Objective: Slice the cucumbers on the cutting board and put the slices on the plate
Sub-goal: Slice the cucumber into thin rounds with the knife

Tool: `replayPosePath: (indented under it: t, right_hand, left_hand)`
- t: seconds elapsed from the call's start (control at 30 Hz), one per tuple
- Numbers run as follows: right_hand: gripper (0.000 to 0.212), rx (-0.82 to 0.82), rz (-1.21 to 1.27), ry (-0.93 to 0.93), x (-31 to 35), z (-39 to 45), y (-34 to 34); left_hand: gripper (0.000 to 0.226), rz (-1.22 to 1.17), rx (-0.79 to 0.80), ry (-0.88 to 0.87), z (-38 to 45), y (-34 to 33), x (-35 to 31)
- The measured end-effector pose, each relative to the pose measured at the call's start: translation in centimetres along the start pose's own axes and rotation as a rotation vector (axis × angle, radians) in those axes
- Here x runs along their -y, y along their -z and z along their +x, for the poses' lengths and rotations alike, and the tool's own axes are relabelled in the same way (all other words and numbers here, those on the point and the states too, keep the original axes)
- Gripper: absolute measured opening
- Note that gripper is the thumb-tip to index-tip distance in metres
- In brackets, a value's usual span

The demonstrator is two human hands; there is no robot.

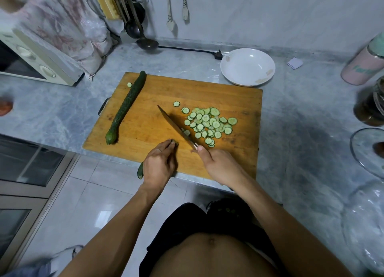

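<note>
- Head view: a rectangular wooden cutting board, orange-brown with visible grain, lies on a grey marbled stone counter.
- The left hand curls over a half-cut cucumber, its grip pinching the cut end near the board's front edge; the dark green uncut end pokes out behind the wrist, past the counter edge.
- The right hand wraps its grip round the handle of a long, pointed knife, the blade slanting across the board.
- Thin, pale green slices with scalloped rims lie heaped right of the blade.
- A whole bumpy cucumber lies diagonally on the board's left side.
- A round white plate, shallow and glossy, sits just behind the board's far right corner.
</note>
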State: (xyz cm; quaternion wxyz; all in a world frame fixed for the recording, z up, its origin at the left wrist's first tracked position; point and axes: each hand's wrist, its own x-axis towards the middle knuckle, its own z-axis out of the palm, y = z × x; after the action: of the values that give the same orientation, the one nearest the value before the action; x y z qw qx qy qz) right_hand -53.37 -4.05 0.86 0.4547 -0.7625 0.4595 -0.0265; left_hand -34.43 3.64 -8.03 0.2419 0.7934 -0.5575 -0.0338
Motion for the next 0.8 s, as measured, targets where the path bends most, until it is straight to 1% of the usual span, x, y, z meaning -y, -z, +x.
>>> replayPosePath:
  t: [0.07, 0.13, 0.2, 0.33, 0.43, 0.57, 0.8]
  right_hand:
    - [0.063, -0.016, 0.02, -0.011, -0.5, 0.1, 0.5]
    - [0.06, -0.019, 0.012, -0.01, -0.8, 0.0, 0.9]
    - [0.06, -0.013, -0.016, 0.013, -0.9, -0.3, 1.0]
    - [0.059, 0.026, -0.069, 0.069, -0.2, -1.4, 0.5]
    - [0.058, 0.051, -0.101, 0.078, 0.5, -2.4, 0.1]
    - [0.057, 0.078, -0.12, 0.088, 1.3, -3.5, 0.1]
    - [0.052, 0.083, -0.136, 0.071, 1.6, -3.7, 0.1]
  left_hand:
    - [0.03, -0.015, 0.02, 0.007, 0.0, 0.2, 0.1]
    - [0.029, -0.029, 0.006, -0.023, 0.0, 0.5, 0.3]
    - [0.027, -0.03, -0.019, -0.058, -0.1, 0.6, 0.4]
    - [0.026, -0.011, -0.037, -0.053, -0.1, 0.2, 0.3]
    - [0.029, 0.004, -0.028, -0.053, 0.0, 0.2, 0.1]
    - [0.027, -0.008, -0.014, -0.09, -0.1, 0.4, 0.1]
    - [0.028, -0.007, 0.011, -0.081, -0.1, 0.3, 0.3]
